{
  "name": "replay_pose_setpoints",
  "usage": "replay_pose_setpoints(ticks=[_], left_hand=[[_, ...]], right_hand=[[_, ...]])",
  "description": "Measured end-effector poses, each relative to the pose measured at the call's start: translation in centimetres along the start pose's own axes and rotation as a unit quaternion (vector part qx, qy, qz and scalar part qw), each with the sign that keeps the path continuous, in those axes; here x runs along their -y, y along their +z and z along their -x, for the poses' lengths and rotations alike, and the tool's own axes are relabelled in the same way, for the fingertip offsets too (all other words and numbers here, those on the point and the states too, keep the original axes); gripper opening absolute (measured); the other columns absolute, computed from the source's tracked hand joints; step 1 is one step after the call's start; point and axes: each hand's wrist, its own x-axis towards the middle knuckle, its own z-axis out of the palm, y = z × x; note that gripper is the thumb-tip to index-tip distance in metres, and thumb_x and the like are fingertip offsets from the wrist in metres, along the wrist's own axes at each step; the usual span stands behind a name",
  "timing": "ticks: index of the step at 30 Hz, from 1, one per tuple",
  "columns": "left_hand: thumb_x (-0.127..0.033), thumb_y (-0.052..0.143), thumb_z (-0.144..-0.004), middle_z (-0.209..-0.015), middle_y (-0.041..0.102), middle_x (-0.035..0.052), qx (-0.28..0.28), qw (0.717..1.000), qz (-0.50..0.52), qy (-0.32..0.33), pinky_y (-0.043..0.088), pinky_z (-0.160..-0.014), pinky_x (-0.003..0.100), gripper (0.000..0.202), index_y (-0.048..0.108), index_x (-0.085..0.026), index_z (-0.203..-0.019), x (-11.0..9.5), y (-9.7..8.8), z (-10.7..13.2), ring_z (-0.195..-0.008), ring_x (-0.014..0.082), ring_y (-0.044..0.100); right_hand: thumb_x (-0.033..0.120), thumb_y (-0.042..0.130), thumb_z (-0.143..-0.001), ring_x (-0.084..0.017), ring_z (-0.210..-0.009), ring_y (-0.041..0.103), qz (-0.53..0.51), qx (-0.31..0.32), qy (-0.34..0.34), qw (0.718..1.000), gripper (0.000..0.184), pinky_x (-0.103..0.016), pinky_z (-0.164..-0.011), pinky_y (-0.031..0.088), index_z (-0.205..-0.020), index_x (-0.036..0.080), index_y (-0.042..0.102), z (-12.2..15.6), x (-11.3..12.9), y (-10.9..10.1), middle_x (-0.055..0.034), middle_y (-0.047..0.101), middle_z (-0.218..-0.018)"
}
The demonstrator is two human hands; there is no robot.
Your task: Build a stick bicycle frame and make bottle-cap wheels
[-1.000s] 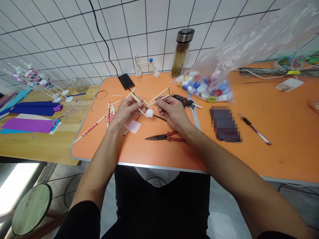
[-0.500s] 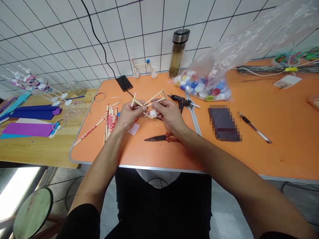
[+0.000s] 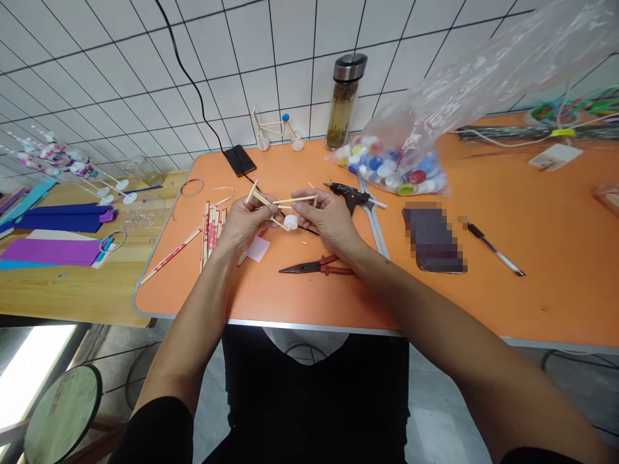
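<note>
Between my two hands is a small frame of wooden sticks (image 3: 302, 200) with a white bottle cap (image 3: 291, 223) at its lower part. My left hand (image 3: 251, 219) pinches the frame's left end, where short sticks poke up past the fingers. On the other side, my right hand (image 3: 324, 218) grips the frame with thumb and fingers. Part of the frame is hidden by the fingers. Just below the hands lie red-handled long-nose pliers (image 3: 314, 265). A black glue gun (image 3: 349, 194) rests right of my right hand, and several red-and-white wrapped sticks (image 3: 211, 232) lie left of my left hand.
A finished-looking stick bicycle (image 3: 275, 127) stands at the wall beside a tea bottle (image 3: 344, 103). A plastic bag of bottle caps (image 3: 396, 169) sits at the back. Two phones, a pen (image 3: 496, 250) and a pink paper square (image 3: 257, 248) lie on the orange table (image 3: 435, 303).
My hands have tilted the stick frame, so its right part lies flatter than before. The white cap has shifted slightly left. Both hands keep their hold.
</note>
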Motion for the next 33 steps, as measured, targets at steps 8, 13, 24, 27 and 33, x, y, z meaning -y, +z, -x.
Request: replay_pose_setpoints(ticks=[8,13,24,27,33], left_hand=[[-0.032,0.102,-0.065,-0.081,0.082,0.0050,-0.022,0.999,0.002,-0.023,0.064,-0.061,0.023,0.039,0.078,-0.016,-0.092,-0.3,-0.4,-0.3,-0.072,0.0178,0.080],[-0.029,0.101,-0.065,-0.079,0.081,0.0038,-0.030,0.999,0.015,-0.024,0.066,-0.062,0.025,0.036,0.079,-0.016,-0.090,0.0,-0.9,-0.7,-0.070,0.0170,0.079],[-0.039,0.108,-0.065,-0.086,0.083,0.0060,0.008,1.000,0.008,-0.024,0.065,-0.068,0.026,0.048,0.080,-0.016,-0.096,0.0,-1.3,-0.6,-0.078,0.0188,0.081],[-0.039,0.108,-0.064,-0.084,0.082,0.0052,0.007,1.000,0.000,-0.018,0.064,-0.066,0.026,0.049,0.080,-0.016,-0.096,0.1,-1.3,-0.7,-0.076,0.0181,0.080],[-0.035,0.098,-0.072,-0.082,0.079,0.0023,-0.016,0.999,-0.041,0.009,0.058,-0.065,0.025,0.036,0.080,-0.017,-0.097,0.1,-1.1,-0.7,-0.072,0.0142,0.074]], right_hand=[[0.061,0.110,-0.058,-0.014,-0.080,0.075,0.000,0.005,-0.010,1.000,0.068,-0.028,-0.073,0.067,-0.106,0.022,0.082,-0.2,-0.3,-0.6,0.0001,0.077,-0.090],[0.066,0.108,-0.062,-0.018,-0.086,0.080,0.030,-0.002,-0.034,0.999,0.062,-0.031,-0.079,0.071,-0.098,0.022,0.081,-0.2,-0.3,-0.7,-0.0026,0.079,-0.092],[0.071,0.106,-0.063,-0.019,-0.084,0.083,0.043,-0.044,-0.052,0.997,0.065,-0.028,-0.074,0.070,-0.095,0.020,0.083,-0.4,0.6,-1.2,-0.0034,0.081,-0.093],[0.071,0.106,-0.064,-0.019,-0.083,0.083,0.046,-0.034,-0.059,0.997,0.064,-0.029,-0.075,0.071,-0.096,0.020,0.084,-0.4,0.8,-1.1,-0.0035,0.082,-0.091],[0.069,0.105,-0.068,-0.019,-0.082,0.085,0.041,-0.032,-0.060,0.997,0.061,-0.027,-0.074,0.072,-0.097,0.020,0.083,-0.5,0.5,-1.1,-0.0019,0.082,-0.089]])
